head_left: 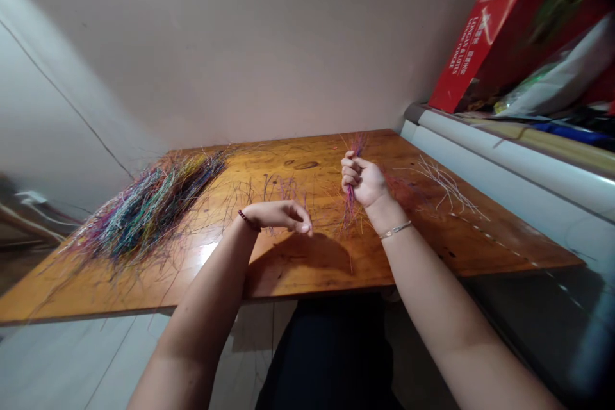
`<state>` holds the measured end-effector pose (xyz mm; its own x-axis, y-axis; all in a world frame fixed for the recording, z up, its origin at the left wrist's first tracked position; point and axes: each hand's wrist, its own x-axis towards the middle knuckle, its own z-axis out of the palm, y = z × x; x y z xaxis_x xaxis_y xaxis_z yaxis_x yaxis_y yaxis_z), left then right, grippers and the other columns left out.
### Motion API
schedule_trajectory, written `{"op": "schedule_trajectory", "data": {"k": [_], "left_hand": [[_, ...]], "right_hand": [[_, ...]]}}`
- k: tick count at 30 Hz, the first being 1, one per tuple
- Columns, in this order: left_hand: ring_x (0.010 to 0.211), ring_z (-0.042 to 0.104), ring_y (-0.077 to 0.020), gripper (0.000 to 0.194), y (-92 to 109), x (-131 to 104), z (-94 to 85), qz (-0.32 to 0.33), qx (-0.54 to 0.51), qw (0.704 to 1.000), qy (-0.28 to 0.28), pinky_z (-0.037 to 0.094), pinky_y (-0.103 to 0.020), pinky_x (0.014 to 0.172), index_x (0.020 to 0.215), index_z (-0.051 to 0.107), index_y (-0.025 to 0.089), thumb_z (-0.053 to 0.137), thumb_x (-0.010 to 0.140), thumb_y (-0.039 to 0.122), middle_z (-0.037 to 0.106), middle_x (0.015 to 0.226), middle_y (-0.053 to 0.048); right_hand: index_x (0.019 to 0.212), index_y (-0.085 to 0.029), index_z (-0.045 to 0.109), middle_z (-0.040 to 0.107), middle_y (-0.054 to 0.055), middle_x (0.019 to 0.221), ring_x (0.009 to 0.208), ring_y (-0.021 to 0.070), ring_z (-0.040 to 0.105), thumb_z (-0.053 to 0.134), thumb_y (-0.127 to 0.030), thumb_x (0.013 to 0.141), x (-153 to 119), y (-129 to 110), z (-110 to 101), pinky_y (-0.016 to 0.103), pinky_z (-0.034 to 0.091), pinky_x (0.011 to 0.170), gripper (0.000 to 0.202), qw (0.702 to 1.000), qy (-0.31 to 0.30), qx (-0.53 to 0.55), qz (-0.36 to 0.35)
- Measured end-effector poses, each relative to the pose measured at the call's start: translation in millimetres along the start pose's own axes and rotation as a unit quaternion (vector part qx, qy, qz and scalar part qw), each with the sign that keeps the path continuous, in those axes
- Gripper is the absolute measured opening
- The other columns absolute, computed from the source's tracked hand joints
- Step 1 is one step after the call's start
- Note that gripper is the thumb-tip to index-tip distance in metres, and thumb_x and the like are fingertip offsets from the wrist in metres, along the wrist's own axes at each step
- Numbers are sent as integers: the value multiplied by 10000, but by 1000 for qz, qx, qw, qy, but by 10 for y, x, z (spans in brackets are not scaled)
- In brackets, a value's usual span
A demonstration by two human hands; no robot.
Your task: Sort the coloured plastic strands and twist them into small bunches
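Note:
My right hand [364,180] is closed in a fist around a bundle of thin purple, pink and orange wires [350,200]. The bundle stands nearly upright, its ends fanning out above and below the fist. To its left, my left hand [281,214] hovers low over the wooden table [298,272], with the fingers bent down and thumb and fingertips pressed together. Whatever may be in that pinch is too small to make out. Behind the left hand, loose purple and dark wires [283,187] lie scattered on the tabletop.
A large heap of multicoloured wires [154,205] covers the table's left side. White wires [449,187] lie on the right, with reddish ones [403,189] nearer my right hand. A red box [485,25] and a plastic bag [557,70] rest on the ledge at right. A wall rises behind.

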<state>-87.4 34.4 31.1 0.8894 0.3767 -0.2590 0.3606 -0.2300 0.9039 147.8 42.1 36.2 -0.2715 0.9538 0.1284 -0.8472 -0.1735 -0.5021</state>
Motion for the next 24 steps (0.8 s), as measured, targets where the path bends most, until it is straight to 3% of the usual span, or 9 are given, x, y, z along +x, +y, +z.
{"op": "schedule_trajectory", "data": {"k": [2,5,8,12,16,20,22,24], "left_hand": [[647,474,-116,317,7,-122,-80,12,-23,1000,5,392,-239,596,726,724,161,733,643,467,585,686,-56],[574,402,-85,303,-40,-233,-160,58,-130,981,135,341,-205,502,663,688,159,777,588,438,495,611,-22],[573,391,-63,268,-100,-257,-193,122,-263,928,234,277,-155,446,683,654,156,799,580,356,465,652,-10],[555,374,-46,228,-134,-244,-210,186,-369,864,288,260,-128,423,723,631,177,781,618,313,447,679,3],[551,397,-51,153,-128,-250,-228,228,-393,806,379,314,-141,444,798,648,239,651,771,390,477,694,3],[542,404,-64,242,-80,-281,-259,249,-377,757,472,297,-156,431,855,677,296,489,876,447,536,708,-6],[536,403,-56,224,-61,-272,-276,249,-367,752,487,296,-154,431,909,681,309,503,871,438,563,736,-2],[527,400,-41,210,-67,-227,-290,217,-333,772,495,287,-148,425,963,681,294,587,820,417,592,788,-1]], "right_hand": [[773,-207,438,230,-94,504,354,62,150,367,-70,857,-10,-31,2,152,166,308,176,1000,0,3,-11],[764,-205,433,223,-92,501,351,58,148,344,-58,861,-22,-70,4,150,160,309,197,1000,2,9,-18],[760,-202,437,226,-92,507,345,57,153,304,-75,881,-27,-108,-7,150,169,303,220,999,17,13,-30],[754,-206,430,235,-91,509,344,56,163,324,-73,868,-21,-146,-46,150,170,302,204,998,25,12,-54],[758,-208,419,235,-92,501,344,49,176,366,-49,833,-10,-144,-75,148,158,315,184,999,-4,26,-41],[761,-209,417,238,-93,492,337,48,184,363,-48,832,-5,-134,-81,151,158,318,184,999,-8,42,-33],[761,-208,418,237,-94,489,333,48,184,347,-49,840,-4,-128,-79,153,157,314,191,998,0,49,-33],[762,-205,420,239,-94,488,332,48,186,336,-49,845,-1,-116,-79,153,156,313,195,998,3,53,-28]]}}
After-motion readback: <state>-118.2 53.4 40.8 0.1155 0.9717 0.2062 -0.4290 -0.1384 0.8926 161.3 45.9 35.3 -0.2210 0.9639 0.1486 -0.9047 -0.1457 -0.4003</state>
